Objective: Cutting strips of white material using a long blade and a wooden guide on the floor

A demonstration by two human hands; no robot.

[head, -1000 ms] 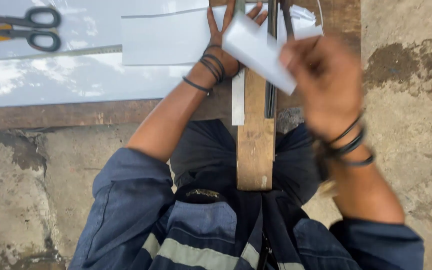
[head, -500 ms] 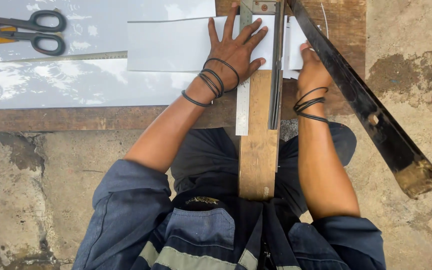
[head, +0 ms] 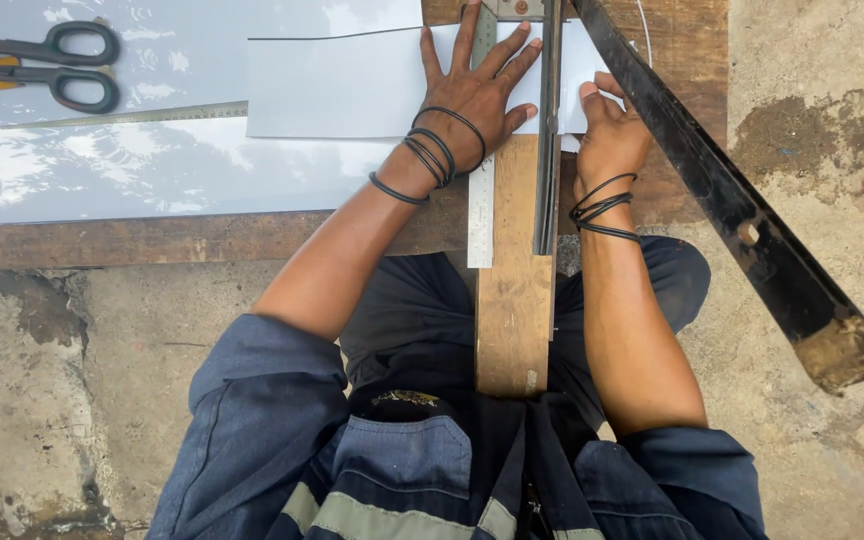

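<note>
My left hand lies flat with spread fingers on a white metal sheet strip, pressing it onto a wooden cutter base. My right hand rests on the strip's right end, just right of the fixed cutter blade, thumb and fingers on the sheet's edge. A steel ruler lies along the base under my left palm. The long black cutter lever arm is raised and angles to the lower right; neither hand touches it.
A large white sheet covers the low wooden platform at left, with black-handled snips and a long steel rule on it. Rough concrete floor surrounds the platform. My blue-clad legs straddle the cutter base.
One second ago my right hand held a small cut piece up near the camera. It has come down onto the strip's right end, and the strip lies flat across the blade.
</note>
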